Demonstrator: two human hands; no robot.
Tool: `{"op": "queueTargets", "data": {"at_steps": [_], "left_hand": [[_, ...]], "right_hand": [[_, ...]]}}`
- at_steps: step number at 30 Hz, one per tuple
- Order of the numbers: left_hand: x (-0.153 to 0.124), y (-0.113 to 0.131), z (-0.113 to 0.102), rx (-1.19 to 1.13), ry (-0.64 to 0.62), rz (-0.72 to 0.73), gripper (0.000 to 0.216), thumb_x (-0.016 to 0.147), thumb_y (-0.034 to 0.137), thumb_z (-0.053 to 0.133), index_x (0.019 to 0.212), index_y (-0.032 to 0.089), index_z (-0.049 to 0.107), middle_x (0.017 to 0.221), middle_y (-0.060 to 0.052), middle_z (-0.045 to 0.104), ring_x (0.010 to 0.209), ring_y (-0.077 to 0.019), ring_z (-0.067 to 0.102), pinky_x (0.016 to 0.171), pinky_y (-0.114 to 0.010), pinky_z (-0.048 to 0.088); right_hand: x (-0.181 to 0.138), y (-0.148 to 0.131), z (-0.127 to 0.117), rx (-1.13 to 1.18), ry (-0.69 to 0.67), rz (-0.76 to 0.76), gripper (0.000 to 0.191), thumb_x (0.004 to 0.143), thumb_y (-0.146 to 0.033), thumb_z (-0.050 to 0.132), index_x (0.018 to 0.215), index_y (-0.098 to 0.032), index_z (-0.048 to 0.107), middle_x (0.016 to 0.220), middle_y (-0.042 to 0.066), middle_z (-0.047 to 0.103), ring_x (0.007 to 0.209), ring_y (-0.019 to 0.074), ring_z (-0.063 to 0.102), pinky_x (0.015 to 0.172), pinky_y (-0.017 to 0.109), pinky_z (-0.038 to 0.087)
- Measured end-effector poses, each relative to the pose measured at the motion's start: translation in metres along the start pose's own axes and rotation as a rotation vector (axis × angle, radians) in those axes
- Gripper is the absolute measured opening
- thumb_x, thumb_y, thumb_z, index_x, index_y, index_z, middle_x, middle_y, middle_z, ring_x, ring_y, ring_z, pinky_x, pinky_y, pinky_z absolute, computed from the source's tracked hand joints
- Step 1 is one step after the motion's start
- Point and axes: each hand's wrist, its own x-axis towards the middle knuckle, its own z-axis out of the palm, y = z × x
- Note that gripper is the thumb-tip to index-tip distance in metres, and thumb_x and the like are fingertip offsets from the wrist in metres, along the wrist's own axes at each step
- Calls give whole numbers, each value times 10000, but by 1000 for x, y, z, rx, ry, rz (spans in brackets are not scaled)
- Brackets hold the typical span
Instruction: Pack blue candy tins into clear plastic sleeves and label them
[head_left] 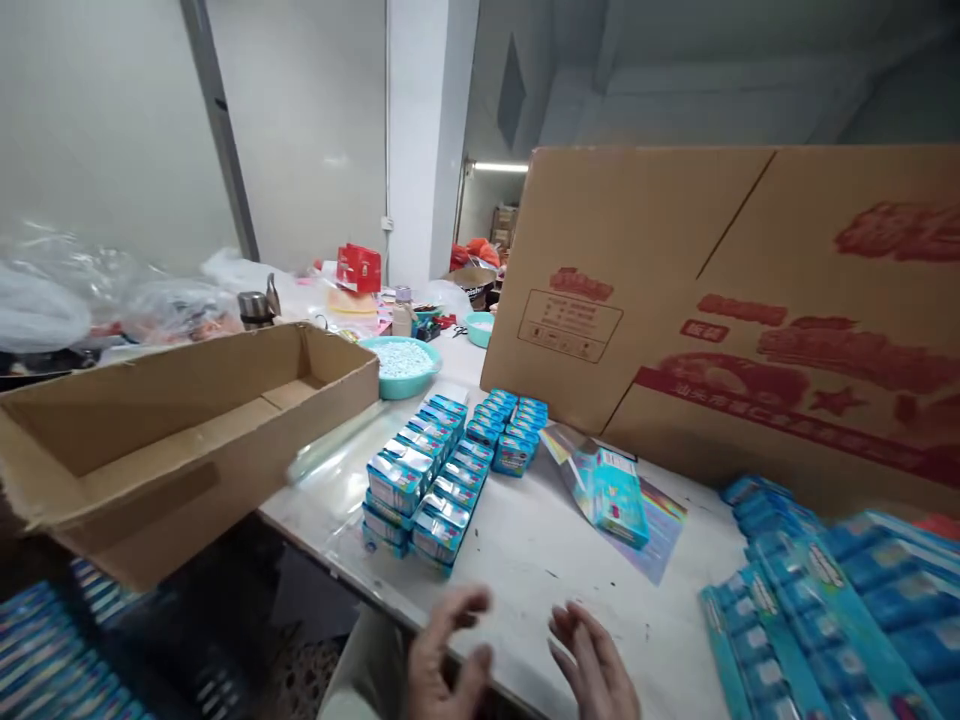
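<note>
My left hand (447, 655) and my right hand (592, 662) hover at the near edge of the white table (525, 545), palms facing each other, fingers loosely apart, holding nothing. Just beyond the left hand lie rows of small blue boxes (427, 470), stacked two high. A single blue box (616, 497) rests on a shiny rainbow sheet (660, 520) ahead of the right hand. Flat blue packs (817, 600) are piled at the right.
An open shallow cardboard tray (180, 430) sits at the left. A large tilted cardboard box (735, 310) walls off the right rear. A teal bowl of white pellets (401, 362), a metal kettle (256, 305) and plastic bags stand behind. More blue packs (52, 660) lie lower left.
</note>
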Motion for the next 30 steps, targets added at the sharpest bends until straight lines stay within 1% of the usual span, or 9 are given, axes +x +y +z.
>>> {"op": "queueTargets", "data": {"at_steps": [4, 7, 9, 12, 16, 19, 23, 27, 30], "left_hand": [[36, -7, -76, 128, 351, 34, 541, 924, 439, 629, 1400, 234, 475, 1437, -121, 520, 1316, -279, 512, 1037, -379, 470], [62, -21, -93, 241, 438, 112, 685, 895, 430, 660, 1482, 215, 382, 1525, -149, 407, 1402, -329, 419, 1139, -494, 393], [75, -33, -96, 340, 458, 101, 814, 860, 448, 692, 1534, 192, 313, 1567, -174, 339, 1434, -356, 368, 1178, -548, 335], [90, -48, -100, 417, 413, 23, 1073, 782, 494, 760, 1597, 177, 138, 1614, -205, 243, 1488, -376, 273, 1208, -574, 274], [110, -50, -99, 469, 355, 75, 1291, 675, 495, 845, 1610, 215, -1, 1641, -198, 180, 1529, -365, 167, 1225, -580, 217], [126, -36, -92, 466, 344, 159, 1369, 626, 469, 880, 1610, 191, -30, 1626, -224, 197, 1513, -384, 202, 1217, -577, 224], [141, -15, -81, 442, 327, 132, 1314, 654, 439, 860, 1613, 162, 6, 1511, -235, 374, 1411, -376, 399, 1152, -532, 363], [143, 7, -68, 460, 366, 102, 1291, 648, 417, 859, 1617, 218, 30, 1419, -179, 480, 1269, -346, 544, 1060, -499, 466], [141, 27, -51, 499, 378, 133, 1296, 638, 417, 855, 1617, 253, 21, 1397, -152, 507, 1233, -344, 570, 1047, -519, 472]], "right_hand": [[20, 26, 86, 76, -173, 83, 872, 732, -701, 718, 1416, -220, 470, 1516, 126, 473, 1434, 285, 414, 1200, 475, 311], [37, 37, 139, 112, -191, 81, 1087, 738, -772, 653, 1566, -198, 244, 1640, 126, 249, 1517, 257, 254, 1248, 453, 202], [43, 42, 162, 110, -211, 74, 1186, 748, -790, 623, 1601, -154, 100, 1663, 151, 149, 1525, 267, 230, 1242, 453, 224], [42, 51, 175, 8, -262, 5, 1241, 744, -714, 699, 1611, -151, 13, 1669, 156, 101, 1520, 290, 239, 1235, 462, 248], [33, 69, 164, -118, -257, -118, 1305, 718, -675, 742, 1603, -111, -33, 1671, 181, 19, 1551, 308, 104, 1255, 489, 168], [30, 67, 156, -156, -191, -193, 1117, 811, -671, 650, 1592, -103, 89, 1671, 174, 58, 1556, 288, 82, 1264, 489, 131], [31, 29, 169, -111, -114, -414, 772, 939, -559, 556, 1535, -147, 290, 1645, 121, 236, 1540, 221, 187, 1270, 409, 156], [44, -11, 200, 108, -214, -184, 900, 868, -682, 576, 1556, -182, 282, 1644, 108, 248, 1503, 233, 298, 1234, 383, 272], [53, -28, 223, 254, -306, -26, 911, 856, -754, 519, 1533, -164, 364, 1569, 117, 404, 1426, 247, 431, 1194, 413, 340]]}}
